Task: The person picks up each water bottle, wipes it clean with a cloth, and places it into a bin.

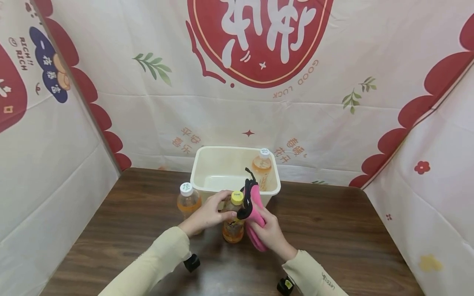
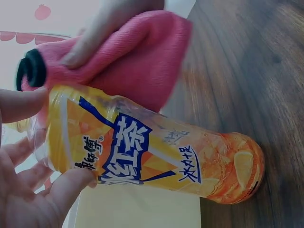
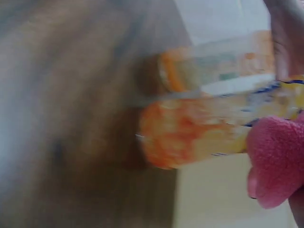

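Observation:
Around the upper part of a yellow-capped iced tea bottle [image 1: 233, 233], the fingers and thumb of my left hand [image 1: 208, 211] keep a grip. Its yellow label [image 2: 128, 147] with dark blue lettering faces the left wrist view. My right hand [image 1: 271, 233] grips a folded pink cloth [image 1: 256, 197] with black trim. In the left wrist view the cloth [image 2: 147, 61] lies against the bottle's side near its shoulder. The right wrist view is blurred, with the bottle's orange base [image 3: 166, 135] beside the cloth [image 3: 275, 161]. Whether that base touches the table, I cannot tell.
Behind the hands stands a cream plastic bin [image 1: 212, 158]. A white-capped bottle [image 1: 262, 166] is upright inside it, on the right. Another white-capped bottle [image 1: 187, 201] stands left of my left hand on the brown wooden table [image 1: 326, 230]. Printed cloth walls [image 1: 155, 115] enclose the table.

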The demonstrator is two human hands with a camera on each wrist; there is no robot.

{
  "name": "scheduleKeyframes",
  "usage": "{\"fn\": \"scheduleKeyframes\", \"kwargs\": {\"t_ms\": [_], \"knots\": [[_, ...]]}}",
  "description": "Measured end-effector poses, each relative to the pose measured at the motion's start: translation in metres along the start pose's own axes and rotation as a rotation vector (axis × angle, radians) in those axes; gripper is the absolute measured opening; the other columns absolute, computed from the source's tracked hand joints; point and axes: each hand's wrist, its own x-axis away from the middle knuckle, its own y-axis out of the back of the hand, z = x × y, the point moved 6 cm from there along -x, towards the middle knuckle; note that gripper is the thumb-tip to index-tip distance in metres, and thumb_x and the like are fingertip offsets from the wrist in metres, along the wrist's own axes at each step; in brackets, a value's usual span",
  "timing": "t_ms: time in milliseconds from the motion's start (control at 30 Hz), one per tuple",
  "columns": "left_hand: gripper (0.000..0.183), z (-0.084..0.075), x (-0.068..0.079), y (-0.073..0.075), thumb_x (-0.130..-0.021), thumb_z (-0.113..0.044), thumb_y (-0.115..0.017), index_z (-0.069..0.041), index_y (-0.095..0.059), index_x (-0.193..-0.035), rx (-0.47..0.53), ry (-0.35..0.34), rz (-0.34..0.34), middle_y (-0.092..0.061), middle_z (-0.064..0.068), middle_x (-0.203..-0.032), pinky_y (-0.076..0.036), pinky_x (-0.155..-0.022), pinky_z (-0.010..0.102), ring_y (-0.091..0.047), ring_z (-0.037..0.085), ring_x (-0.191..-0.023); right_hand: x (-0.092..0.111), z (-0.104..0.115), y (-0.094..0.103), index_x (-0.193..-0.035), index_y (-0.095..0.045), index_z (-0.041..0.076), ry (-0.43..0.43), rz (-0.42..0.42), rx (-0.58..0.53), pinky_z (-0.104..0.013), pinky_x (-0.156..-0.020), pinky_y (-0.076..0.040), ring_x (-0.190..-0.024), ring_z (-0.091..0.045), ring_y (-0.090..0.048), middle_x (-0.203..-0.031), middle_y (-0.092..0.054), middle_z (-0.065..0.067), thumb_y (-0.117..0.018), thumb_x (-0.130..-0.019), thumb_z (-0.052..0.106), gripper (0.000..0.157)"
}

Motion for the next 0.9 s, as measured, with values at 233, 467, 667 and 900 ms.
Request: {"fn": "scheduleKeyframes", "kwargs": {"t_ms": [233, 467, 667, 900], "knots": [[0.052, -0.001, 0.001, 0.000, -0.081, -0.020, -0.068, -0.008, -0.047, -0.127, -0.046, -0.028, -0.027, -0.054, 0.011, -0.122, -0.042, -0.092, 0.046, -0.049, 0.029, -0.115, 0.027, -0.020, -0.009, -0.095, -0.062, -0.012, 0.028, -0.025, -0.011, -0.009, -0.074, -0.045, -0.087, 0.002, -0.054, -0.094, -0.062, -0.025, -0.064, -0.066, -0.020, 0.030], [0.050, 0.000, 0.001, 0.002, -0.081, -0.019, -0.068, -0.009, -0.048, -0.126, -0.038, -0.039, -0.023, -0.055, 0.009, -0.121, -0.040, -0.094, 0.047, -0.049, 0.029, -0.115, 0.060, -0.070, -0.028, -0.104, -0.063, -0.008, 0.028, 0.106, 0.142, -0.013, -0.082, -0.045, -0.093, -0.020, -0.062, -0.104, -0.064, -0.021, -0.073, -0.066, -0.009, 0.039], [0.050, 0.000, 0.002, 0.002, -0.081, -0.021, -0.067, -0.010, -0.048, -0.126, -0.037, -0.022, -0.012, -0.055, 0.008, -0.121, -0.040, -0.094, 0.048, -0.048, 0.028, -0.115, 0.076, -0.098, -0.035, -0.111, -0.062, -0.003, 0.049, 0.233, 0.230, -0.027, -0.084, -0.048, -0.098, -0.029, -0.060, -0.110, -0.062, -0.018, -0.075, -0.069, 0.001, 0.044], [0.050, 0.001, 0.001, 0.001, -0.082, -0.021, -0.067, -0.010, -0.047, -0.127, -0.032, -0.005, -0.007, -0.054, 0.008, -0.122, -0.040, -0.094, 0.049, -0.047, 0.028, -0.116, 0.078, -0.104, -0.034, -0.112, -0.063, -0.001, 0.010, 0.263, 0.232, -0.037, -0.081, -0.050, -0.099, -0.028, -0.060, -0.110, -0.063, -0.016, -0.074, -0.071, 0.006, 0.042]]}}
